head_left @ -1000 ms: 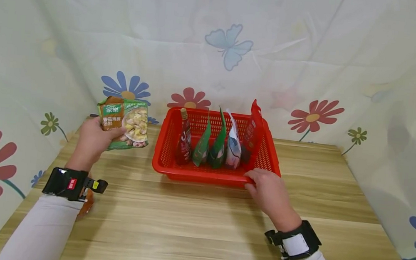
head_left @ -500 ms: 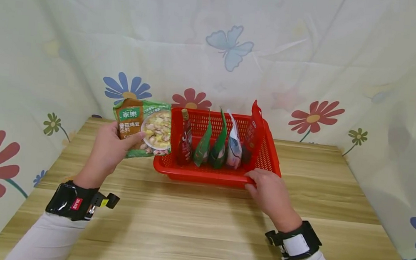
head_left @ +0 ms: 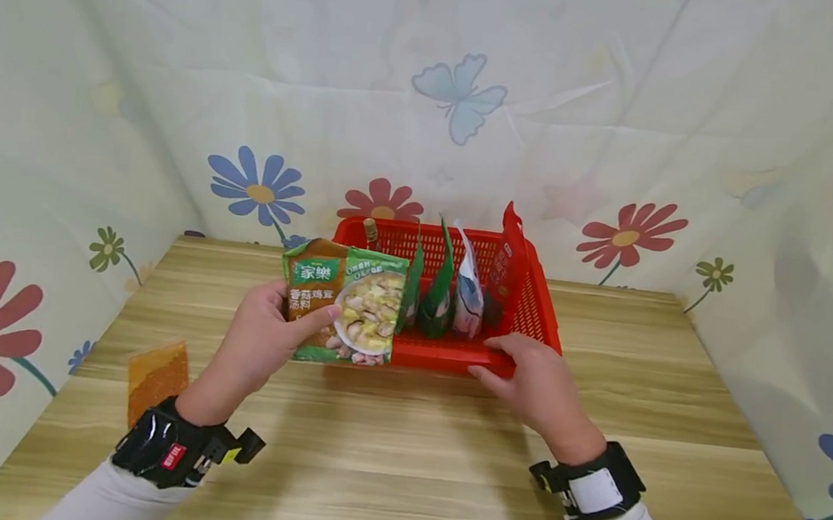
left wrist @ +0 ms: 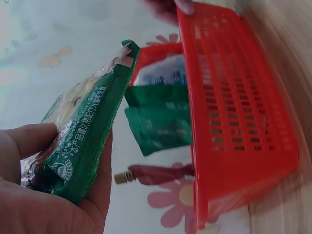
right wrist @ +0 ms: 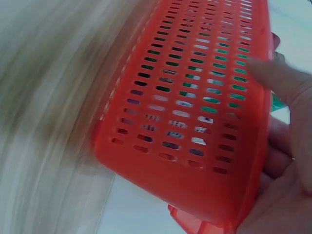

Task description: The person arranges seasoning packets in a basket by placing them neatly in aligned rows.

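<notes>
My left hand (head_left: pixel 261 341) pinches a green-and-brown soup mix packet (head_left: pixel 366 310), thumb across its printed front. In the head view the packet overlaps the left front of a red plastic basket (head_left: pixel 445 357); the left wrist view shows it apart from the basket. My right hand (head_left: pixel 543 389) grips the basket's front rim near the right corner, with the thumb outside and fingers inside. Upright in the basket stand a gold-capped bottle (left wrist: pixel 156 174), mostly hidden in the head view, green packets (head_left: pixel 436 308), a white packet (head_left: pixel 468 298) and a tall red packet (head_left: pixel 509 261).
An orange packet (head_left: pixel 158 377) lies on the wooden table (head_left: pixel 396 476) at the left, partly behind my left forearm. A flower-printed curtain (head_left: pixel 341 102) hangs behind the table and along both sides.
My left hand has carried the soup mix packet right and nearer to me, from left of the basket to in front of it. The orange packet has come into view. My right hand has shifted slightly left.
</notes>
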`<action>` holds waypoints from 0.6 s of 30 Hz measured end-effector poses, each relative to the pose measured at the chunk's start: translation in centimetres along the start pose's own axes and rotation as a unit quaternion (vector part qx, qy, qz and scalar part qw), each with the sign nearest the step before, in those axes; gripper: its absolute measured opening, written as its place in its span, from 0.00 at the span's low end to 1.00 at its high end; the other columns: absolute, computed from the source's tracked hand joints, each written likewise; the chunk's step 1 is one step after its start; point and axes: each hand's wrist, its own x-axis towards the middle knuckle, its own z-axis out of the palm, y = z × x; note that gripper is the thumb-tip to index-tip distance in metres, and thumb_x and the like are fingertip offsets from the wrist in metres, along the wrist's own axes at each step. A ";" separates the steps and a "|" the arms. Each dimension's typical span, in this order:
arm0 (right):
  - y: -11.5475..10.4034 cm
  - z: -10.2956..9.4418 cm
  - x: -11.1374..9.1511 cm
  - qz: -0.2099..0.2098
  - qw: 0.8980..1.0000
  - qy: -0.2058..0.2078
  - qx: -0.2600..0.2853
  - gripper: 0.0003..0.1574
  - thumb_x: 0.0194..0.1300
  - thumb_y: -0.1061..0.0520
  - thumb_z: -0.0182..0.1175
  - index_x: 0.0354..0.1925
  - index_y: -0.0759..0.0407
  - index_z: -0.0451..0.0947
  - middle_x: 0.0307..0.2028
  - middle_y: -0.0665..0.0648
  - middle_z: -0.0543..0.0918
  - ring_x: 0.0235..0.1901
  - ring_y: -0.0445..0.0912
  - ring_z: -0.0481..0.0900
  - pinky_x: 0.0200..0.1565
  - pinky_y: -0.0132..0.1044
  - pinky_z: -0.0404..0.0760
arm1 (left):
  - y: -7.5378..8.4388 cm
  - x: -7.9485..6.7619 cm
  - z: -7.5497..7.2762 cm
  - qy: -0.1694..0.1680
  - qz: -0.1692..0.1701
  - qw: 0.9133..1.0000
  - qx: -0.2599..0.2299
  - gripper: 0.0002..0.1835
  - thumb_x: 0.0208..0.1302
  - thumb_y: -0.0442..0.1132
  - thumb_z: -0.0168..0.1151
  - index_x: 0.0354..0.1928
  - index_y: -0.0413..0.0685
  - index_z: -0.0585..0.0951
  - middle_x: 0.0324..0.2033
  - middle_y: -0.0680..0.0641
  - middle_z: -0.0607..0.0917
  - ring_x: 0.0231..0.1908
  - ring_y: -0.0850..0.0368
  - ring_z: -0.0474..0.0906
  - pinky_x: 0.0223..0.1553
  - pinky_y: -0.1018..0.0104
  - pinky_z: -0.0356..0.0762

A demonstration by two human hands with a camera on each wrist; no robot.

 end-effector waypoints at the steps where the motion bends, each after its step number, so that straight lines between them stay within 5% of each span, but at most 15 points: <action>1: -0.1 -0.1 -0.1 0.002 1.000 -0.001 0.016 0.28 0.57 0.43 0.77 0.52 0.56 0.86 0.46 0.55 0.89 0.45 0.51 0.85 0.50 0.50 0.88 | 0.0 -0.2 0.3 -0.005 0.001 1.000 -0.003 0.27 0.67 0.47 0.70 0.62 0.40 0.78 0.54 0.37 0.86 0.45 0.55 0.86 0.44 0.70 0.86; 7: -1.6 0.0 -0.6 -0.023 0.993 0.012 0.116 0.29 0.56 0.44 0.78 0.54 0.51 0.85 0.50 0.50 0.89 0.49 0.47 0.84 0.51 0.48 0.88 | -0.2 -1.1 1.9 -0.029 0.016 0.999 -0.014 0.24 0.66 0.45 0.71 0.59 0.40 0.80 0.52 0.39 0.88 0.45 0.53 0.86 0.45 0.66 0.87; 11: -3.3 0.8 -1.1 -0.069 0.978 0.018 0.194 0.35 0.55 0.46 0.79 0.60 0.50 0.82 0.57 0.48 0.86 0.57 0.45 0.83 0.58 0.48 0.85 | -0.5 -1.4 2.8 -0.035 0.028 0.999 -0.003 0.23 0.65 0.45 0.72 0.58 0.40 0.81 0.50 0.40 0.88 0.44 0.53 0.86 0.46 0.65 0.87; 15: -5.4 1.6 -1.7 -0.063 0.946 -0.015 0.317 0.35 0.59 0.49 0.76 0.63 0.46 0.79 0.59 0.46 0.84 0.60 0.42 0.81 0.62 0.44 0.81 | -0.6 -1.7 3.6 -0.042 0.021 0.999 -0.014 0.24 0.65 0.44 0.72 0.59 0.41 0.80 0.52 0.41 0.88 0.45 0.53 0.86 0.48 0.62 0.87; 18: -6.9 1.9 -1.9 -0.020 0.905 -0.044 0.422 0.31 0.62 0.53 0.74 0.63 0.50 0.79 0.57 0.51 0.86 0.55 0.43 0.83 0.58 0.37 0.83 | -0.4 -2.0 4.3 -0.050 0.020 0.998 -0.034 0.24 0.65 0.43 0.72 0.60 0.42 0.79 0.53 0.41 0.87 0.47 0.53 0.86 0.49 0.60 0.87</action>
